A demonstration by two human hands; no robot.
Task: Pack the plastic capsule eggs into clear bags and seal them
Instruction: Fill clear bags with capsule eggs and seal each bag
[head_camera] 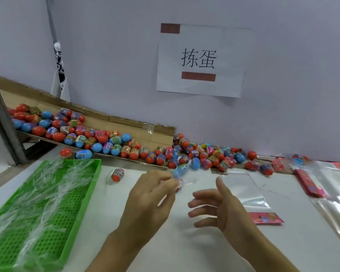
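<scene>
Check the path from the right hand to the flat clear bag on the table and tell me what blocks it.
Nothing visible blocks it. The right hand hangs open just left of the flat clear bag, with only bare white table between them. The left hand holds a blurred egg off to the left.

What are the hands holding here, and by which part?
The left hand pinches a blurred clear bag with an egg at its fingertips; the exact part cannot be told. The right hand is open, holding nothing.

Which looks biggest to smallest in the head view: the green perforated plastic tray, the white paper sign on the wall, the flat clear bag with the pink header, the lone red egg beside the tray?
1. Green perforated plastic tray, though nearest the camera.
2. White paper sign.
3. Flat clear bag.
4. Lone red egg.
</scene>
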